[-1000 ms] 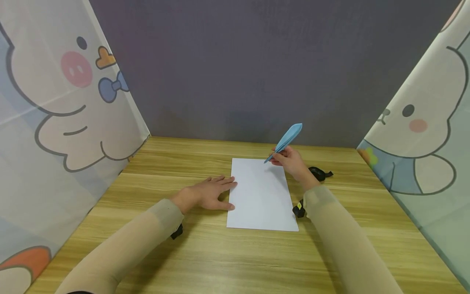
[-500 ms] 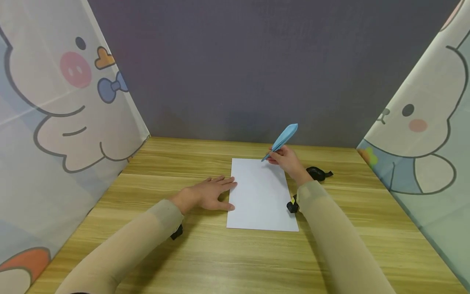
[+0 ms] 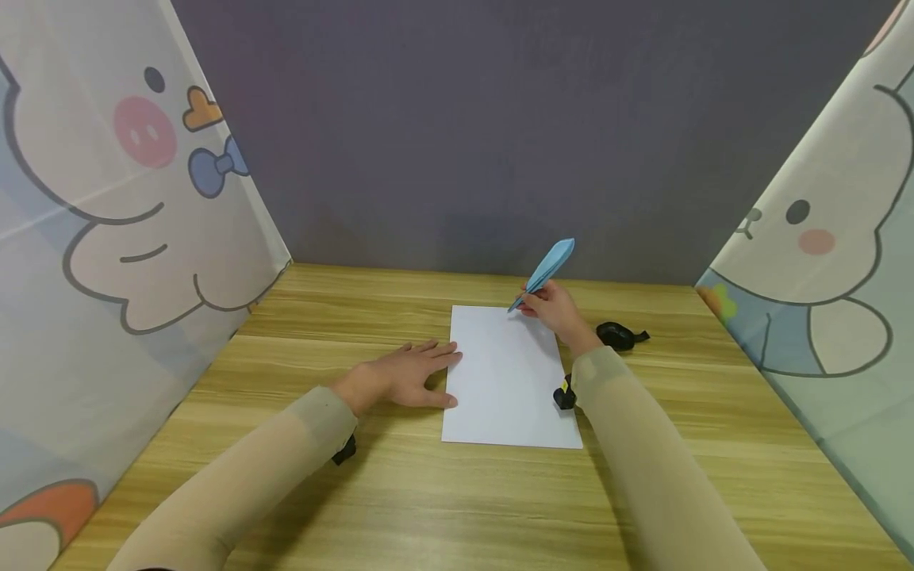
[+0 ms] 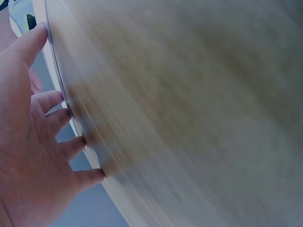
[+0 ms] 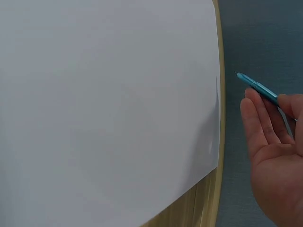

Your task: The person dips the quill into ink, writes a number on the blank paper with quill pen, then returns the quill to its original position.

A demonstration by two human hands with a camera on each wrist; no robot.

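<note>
A white sheet of paper (image 3: 508, 381) lies on the wooden table. My right hand (image 3: 555, 312) pinches a light blue feather pen (image 3: 553, 262) over the sheet's far edge, feather slanting up to the right and tip pointing down at the paper. In the right wrist view the pen's teal barrel (image 5: 263, 91) sits between thumb and fingertips of the right hand (image 5: 277, 156). My left hand (image 3: 408, 376) rests palm down with spread fingers, fingertips on the sheet's left edge. The left wrist view shows that hand (image 4: 40, 137) from its palm side, fingertips against the table.
A black mouse-shaped object (image 3: 616, 335) with a short tail lies right of the paper. Black wrist devices (image 3: 564, 395) show at both cuffs. A dark grey panel (image 3: 485, 143) stands behind the table (image 3: 400, 507), with cartoon-printed curtains (image 3: 143, 262) on both sides.
My right hand has shifted a little to the left with the feather pen, its tip now over the paper's far edge. The left hand and the sheet keep their places.
</note>
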